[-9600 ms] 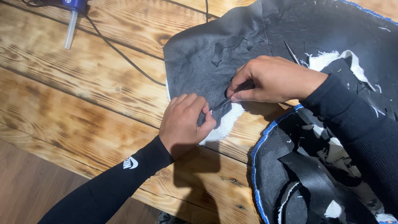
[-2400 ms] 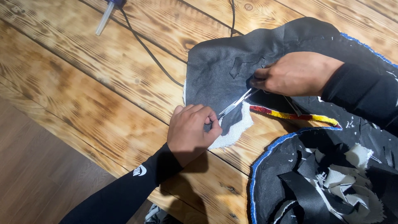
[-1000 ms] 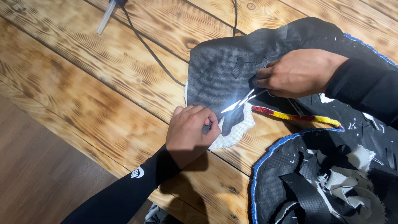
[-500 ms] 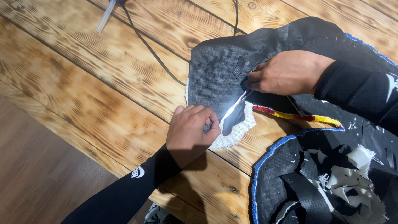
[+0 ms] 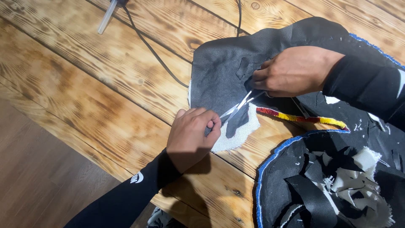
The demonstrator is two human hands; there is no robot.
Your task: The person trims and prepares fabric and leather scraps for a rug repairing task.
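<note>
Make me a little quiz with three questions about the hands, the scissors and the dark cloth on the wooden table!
1. True or false: the left hand holds the scissors.
2. What does the right hand press on? A) the black cable B) the dark cloth C) the glue stick
3. Fill in: the strip of red and yellow edging lies just to the ___ of the scissors in the picture.

Key
1. True; the blades point up toward the right hand.
2. B, the dark cloth; the black cable lies apart on the wooden table.
3. right
</note>
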